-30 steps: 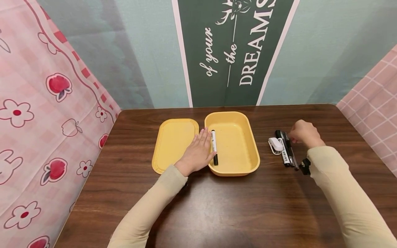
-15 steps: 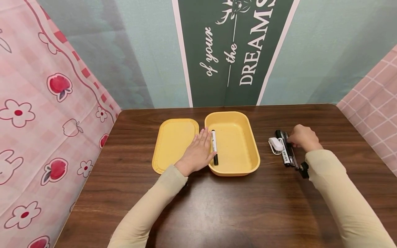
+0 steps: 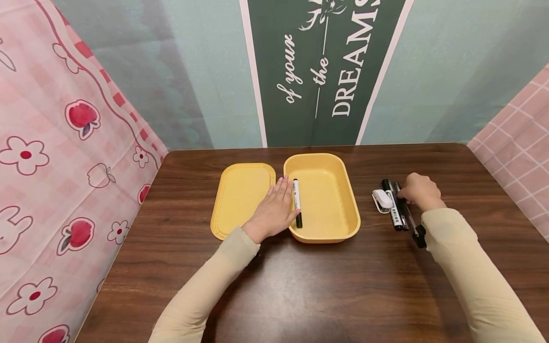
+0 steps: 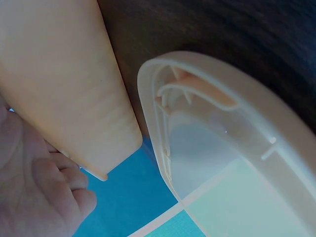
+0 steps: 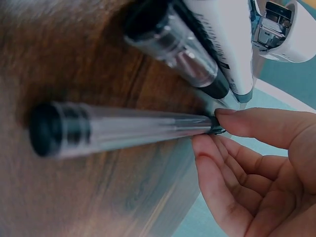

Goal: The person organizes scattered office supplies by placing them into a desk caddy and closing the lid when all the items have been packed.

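My left hand rests with straight fingers on the left rim of the yellow plastic box. Inside that box, along its left wall, lies a white marker with a black cap. At the right, my right hand pinches one end of a clear-barrelled pen between thumb and fingers. The pen's other end points away from the hand in the right wrist view. Beside it lie another clear pen, a black-and-white marker and a small white stapler.
The yellow lid lies flat on the wooden table, left of the box. A cloth backdrop rises behind the table's far edge, with patterned curtains at both sides.
My right hand has come slightly left and down onto the pen, and its fingers pinch it. The pen has separated slightly from its neighbours. My left hand stays on the box rim.
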Demonstrator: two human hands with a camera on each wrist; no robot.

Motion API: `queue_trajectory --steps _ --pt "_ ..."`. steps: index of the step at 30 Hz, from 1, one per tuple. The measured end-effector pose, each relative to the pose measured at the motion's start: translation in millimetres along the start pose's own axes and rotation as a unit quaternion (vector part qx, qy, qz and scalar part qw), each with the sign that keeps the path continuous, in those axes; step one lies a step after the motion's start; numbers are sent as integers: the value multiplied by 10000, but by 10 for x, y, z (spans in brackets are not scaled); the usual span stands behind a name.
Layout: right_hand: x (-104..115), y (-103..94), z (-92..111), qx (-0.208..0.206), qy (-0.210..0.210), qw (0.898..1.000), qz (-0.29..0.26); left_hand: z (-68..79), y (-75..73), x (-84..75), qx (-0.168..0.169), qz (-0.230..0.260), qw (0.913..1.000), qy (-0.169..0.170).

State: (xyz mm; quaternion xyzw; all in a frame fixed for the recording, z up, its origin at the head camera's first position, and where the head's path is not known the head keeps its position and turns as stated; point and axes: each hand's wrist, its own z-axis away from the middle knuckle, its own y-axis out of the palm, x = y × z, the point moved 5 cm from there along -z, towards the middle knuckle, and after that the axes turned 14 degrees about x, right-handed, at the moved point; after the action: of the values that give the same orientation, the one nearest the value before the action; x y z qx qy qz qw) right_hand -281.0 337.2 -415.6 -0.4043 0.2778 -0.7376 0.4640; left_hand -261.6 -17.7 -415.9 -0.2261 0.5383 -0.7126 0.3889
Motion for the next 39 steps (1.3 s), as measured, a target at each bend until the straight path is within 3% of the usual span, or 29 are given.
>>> queue_trajectory --steps 39 --pt "-57 1 -51 -302 -222 9993 46 -25 -13 11 -32 1 10000 35"
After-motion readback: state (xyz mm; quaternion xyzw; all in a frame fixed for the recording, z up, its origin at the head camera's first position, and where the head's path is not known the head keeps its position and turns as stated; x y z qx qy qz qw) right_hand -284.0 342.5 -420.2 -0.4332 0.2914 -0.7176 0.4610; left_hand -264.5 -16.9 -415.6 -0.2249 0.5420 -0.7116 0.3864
